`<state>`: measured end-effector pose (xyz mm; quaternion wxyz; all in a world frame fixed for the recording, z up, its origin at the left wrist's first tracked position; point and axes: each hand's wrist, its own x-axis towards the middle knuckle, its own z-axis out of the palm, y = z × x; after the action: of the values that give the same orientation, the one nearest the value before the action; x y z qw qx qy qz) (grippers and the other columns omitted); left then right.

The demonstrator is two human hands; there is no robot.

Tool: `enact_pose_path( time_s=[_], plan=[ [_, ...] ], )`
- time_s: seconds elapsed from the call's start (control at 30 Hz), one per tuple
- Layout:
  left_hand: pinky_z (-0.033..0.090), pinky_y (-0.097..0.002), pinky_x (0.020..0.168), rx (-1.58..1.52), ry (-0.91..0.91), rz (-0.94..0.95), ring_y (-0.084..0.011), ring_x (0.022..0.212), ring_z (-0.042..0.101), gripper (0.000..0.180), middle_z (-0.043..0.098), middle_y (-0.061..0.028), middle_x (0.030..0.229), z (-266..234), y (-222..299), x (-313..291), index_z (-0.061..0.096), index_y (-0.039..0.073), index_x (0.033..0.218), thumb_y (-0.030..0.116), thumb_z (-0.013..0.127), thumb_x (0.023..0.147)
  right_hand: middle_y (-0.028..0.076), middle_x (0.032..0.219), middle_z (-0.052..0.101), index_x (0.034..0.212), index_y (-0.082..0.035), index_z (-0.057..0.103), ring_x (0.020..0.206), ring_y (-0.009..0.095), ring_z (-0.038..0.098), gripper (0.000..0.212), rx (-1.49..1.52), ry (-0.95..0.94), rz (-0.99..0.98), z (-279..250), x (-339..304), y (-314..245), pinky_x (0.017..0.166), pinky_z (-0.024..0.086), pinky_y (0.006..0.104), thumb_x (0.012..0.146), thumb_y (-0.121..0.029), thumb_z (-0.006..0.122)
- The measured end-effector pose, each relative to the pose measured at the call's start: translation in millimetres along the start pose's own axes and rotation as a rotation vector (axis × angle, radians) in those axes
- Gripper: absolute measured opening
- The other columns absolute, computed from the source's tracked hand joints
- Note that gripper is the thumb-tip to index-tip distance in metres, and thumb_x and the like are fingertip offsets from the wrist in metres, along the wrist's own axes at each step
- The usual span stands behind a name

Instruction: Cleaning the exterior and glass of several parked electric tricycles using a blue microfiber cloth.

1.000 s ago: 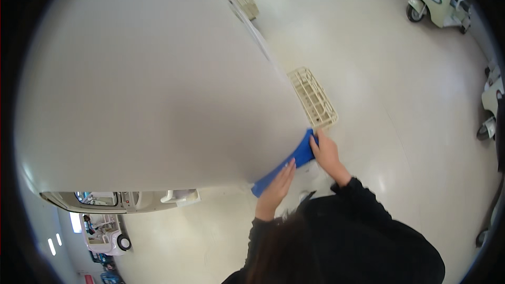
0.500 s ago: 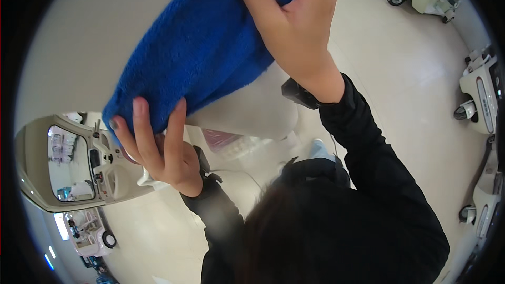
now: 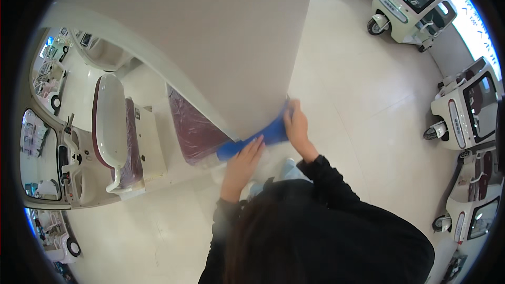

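I had the blue cloth laid along the near end of the pale roof panel. I judged it light, soft and limp, nothing fragile, likely to bunch or sag unless both hands kept its ends. My right hand gripped the right end, thumb on the fabric; my left hand lay over the left part with fingers straightened, and with the thumb hidden and some blur I couldn't tell whether it pinched or merely pressed. The panel's near corner and long right edge were the borders to mind, with a plastic-wrapped maroon seat lower to the left. Open floor spread rightward, parked cream vehicles well apart.
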<state>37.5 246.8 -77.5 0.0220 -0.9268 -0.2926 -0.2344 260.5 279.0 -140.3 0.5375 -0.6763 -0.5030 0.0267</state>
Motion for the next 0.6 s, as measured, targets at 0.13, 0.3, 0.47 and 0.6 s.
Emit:
enact_pose_path(
  time_s=[0.13, 0.3, 0.47, 0.6],
  plan=[
    [0.049, -0.0326, 0.085, -0.034, 0.048, 0.041, -0.0215, 0.12, 0.057, 0.037, 0.058, -0.0072, 0.136, -6, -9, -11, 0.062, 0.002, 0.119, 0.009, 0.059, 0.083, 0.021, 0.087, 0.065, 0.11, -0.008, 0.051, 0.081, 0.042, 0.064, 0.019, -0.045, -0.183, 0.214, 1, -19, -12, 0.068, 0.049, 0.0485, 0.091, -0.013, 0.053],
    [0.048, -0.0371, 0.089, 0.091, 0.03, 0.083, -0.0239, 0.121, 0.055, 0.036, 0.06, -0.0078, 0.133, -55, -19, 2, 0.065, 0.007, 0.12, 0.011, 0.06, 0.084, 0.019, 0.083, 0.063, 0.108, -0.004, 0.051, 0.074, 0.038, 0.064, 0.018, 0.179, 0.027, 0.124, -27, 19, -81, 0.067, 0.049, 0.0422, 0.09, -0.01, 0.054],
    [0.044, -0.0455, 0.098, 0.192, 0.469, 0.095, -0.0357, 0.124, 0.052, 0.034, 0.062, -0.0095, 0.129, -84, -21, 25, 0.073, 0.01, 0.11, 0.002, 0.055, 0.083, 0.016, 0.08, 0.061, 0.105, -0.004, 0.051, 0.065, 0.031, 0.062, 0.018, 0.322, 0.217, -0.074, -54, 57, -141, 0.06, 0.047, 0.0363, 0.088, -0.004, 0.057],
    [0.037, -0.0532, 0.108, 0.006, 0.588, -0.099, -0.0457, 0.127, 0.048, 0.045, 0.06, -0.0175, 0.131, -61, -20, 30, 0.075, 0.008, 0.108, -0.01, 0.044, 0.081, 0.01, 0.084, 0.057, 0.103, -0.001, 0.05, 0.073, 0.018, 0.058, 0.016, 0.392, 0.259, -0.159, -43, 55, -141, 0.068, 0.046, 0.0279, 0.089, 0.003, 0.054]
  ],
)
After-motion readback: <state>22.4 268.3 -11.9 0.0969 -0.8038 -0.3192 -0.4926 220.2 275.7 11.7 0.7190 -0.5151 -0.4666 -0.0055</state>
